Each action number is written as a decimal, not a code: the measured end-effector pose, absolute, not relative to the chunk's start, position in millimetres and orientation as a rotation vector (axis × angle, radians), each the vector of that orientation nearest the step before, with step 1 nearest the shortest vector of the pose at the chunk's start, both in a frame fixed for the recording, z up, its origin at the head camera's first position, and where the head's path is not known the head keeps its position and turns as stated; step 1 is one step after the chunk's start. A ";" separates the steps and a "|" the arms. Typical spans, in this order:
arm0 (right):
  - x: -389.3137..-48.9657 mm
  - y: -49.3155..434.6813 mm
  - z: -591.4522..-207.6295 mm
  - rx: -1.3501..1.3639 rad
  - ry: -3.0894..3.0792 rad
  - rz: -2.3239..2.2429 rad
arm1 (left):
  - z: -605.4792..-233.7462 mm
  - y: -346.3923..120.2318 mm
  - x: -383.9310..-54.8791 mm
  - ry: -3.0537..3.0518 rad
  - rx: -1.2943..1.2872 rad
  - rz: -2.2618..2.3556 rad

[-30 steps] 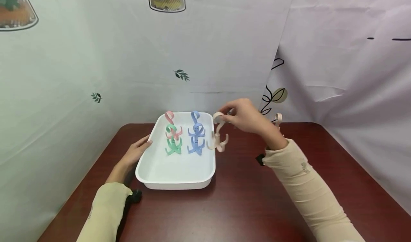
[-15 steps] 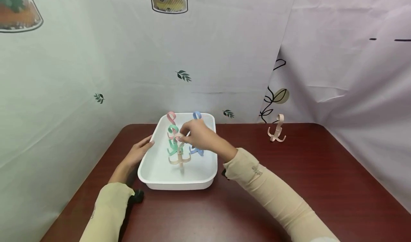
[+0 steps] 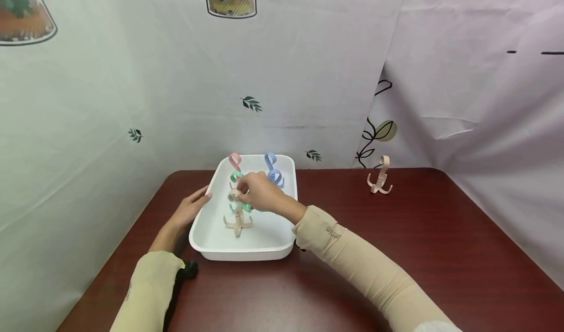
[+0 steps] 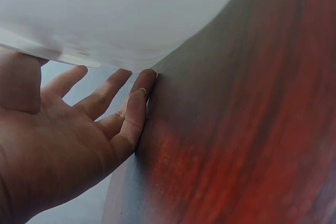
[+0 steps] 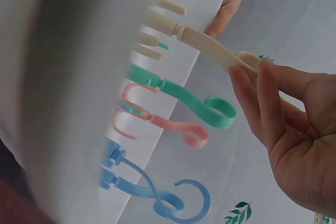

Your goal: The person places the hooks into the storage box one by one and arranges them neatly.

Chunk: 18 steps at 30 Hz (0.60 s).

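My right hand [image 3: 263, 192] pinches the curled top of a beige hanging hook [image 3: 238, 220] over the front left of the white tray [image 3: 264, 241]. The hook is upright, prongs down close to the tray's floor. Behind it stand a green hook [image 5: 186, 100] and a pink hook [image 5: 173, 124], the green one partly covered by my right hand in the head view. Two blue hooks, the nearer blue hook [image 3: 275, 176] overlapping the other, stand at the tray's back right. My left hand [image 3: 187, 212] holds the tray's left side, thumb over the rim, fingers against the outer wall.
Another beige hook [image 3: 380, 180] stands on the dark red table [image 3: 352, 273] at the back right. A white patterned cloth [image 3: 198, 77] hangs right behind the table's far edge.
My right hand has carried the beige hook from the tray's right edge leftward into its front left part and lowered it. The left hand stays at the tray's side.
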State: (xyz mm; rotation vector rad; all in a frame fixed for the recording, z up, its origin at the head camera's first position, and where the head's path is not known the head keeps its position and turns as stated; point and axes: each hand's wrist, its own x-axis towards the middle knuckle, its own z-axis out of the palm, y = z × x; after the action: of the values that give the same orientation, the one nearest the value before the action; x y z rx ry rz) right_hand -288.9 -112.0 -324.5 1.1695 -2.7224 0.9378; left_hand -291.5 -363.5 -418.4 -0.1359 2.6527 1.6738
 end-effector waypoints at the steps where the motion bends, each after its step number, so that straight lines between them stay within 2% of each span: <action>1: -288.9 -112.3 -324.8 1.169 -2.723 0.932 | -418.5 -363.3 -291.3 2.647 -0.136 1.675; 18: -293.5 -114.2 -330.3 1.208 -2.682 0.978 | -420.2 -362.5 -291.7 2.631 -0.155 1.689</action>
State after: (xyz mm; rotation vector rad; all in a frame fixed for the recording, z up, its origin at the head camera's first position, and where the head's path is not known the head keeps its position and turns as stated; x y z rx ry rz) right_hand -293.5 -114.2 -330.3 1.2078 -2.6815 0.9784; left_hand -291.7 -362.5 -420.2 -0.1552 2.6305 1.6889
